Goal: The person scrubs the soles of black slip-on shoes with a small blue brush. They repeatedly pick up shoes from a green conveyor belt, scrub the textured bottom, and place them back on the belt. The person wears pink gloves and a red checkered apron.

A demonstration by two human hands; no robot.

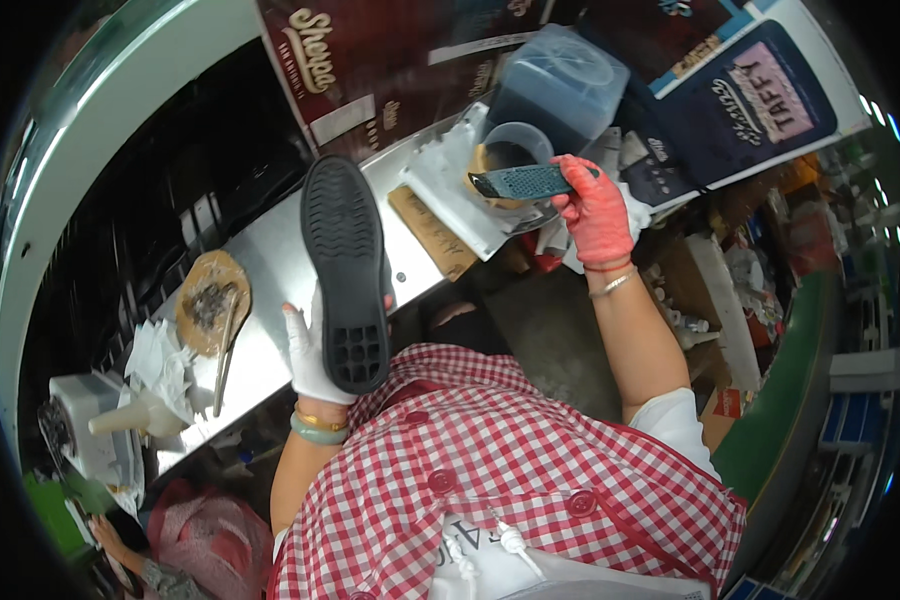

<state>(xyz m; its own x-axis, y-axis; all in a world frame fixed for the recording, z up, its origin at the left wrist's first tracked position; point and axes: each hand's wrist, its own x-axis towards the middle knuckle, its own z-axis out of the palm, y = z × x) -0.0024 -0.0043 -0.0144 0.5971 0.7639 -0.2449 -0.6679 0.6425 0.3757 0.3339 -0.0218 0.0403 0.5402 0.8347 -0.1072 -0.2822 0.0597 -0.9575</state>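
My left hand point(307, 350), in a white glove with bracelets at the wrist, grips a black shoe sole point(342, 235) near its heel end. The sole stands lengthwise with its treaded underside in view; whether an upper is behind it I cannot tell. At the upper right my right hand point(598, 215), in a pink-red glove, is closed on the end of a flat teal tool point(530, 182) with a textured face and a dark tip. That tip is over the tan rim beside a round clear tub point(519, 146).
A metal bench point(270, 240) crosses ahead. It bears a cardboard strip point(432, 235), a tan pad with dark residue and a stick point(213, 300), and a nozzled bottle point(140, 416). Behind the tub stands a clear plastic container point(560, 80). Another person in a pink head covering point(205, 540) is lower left.
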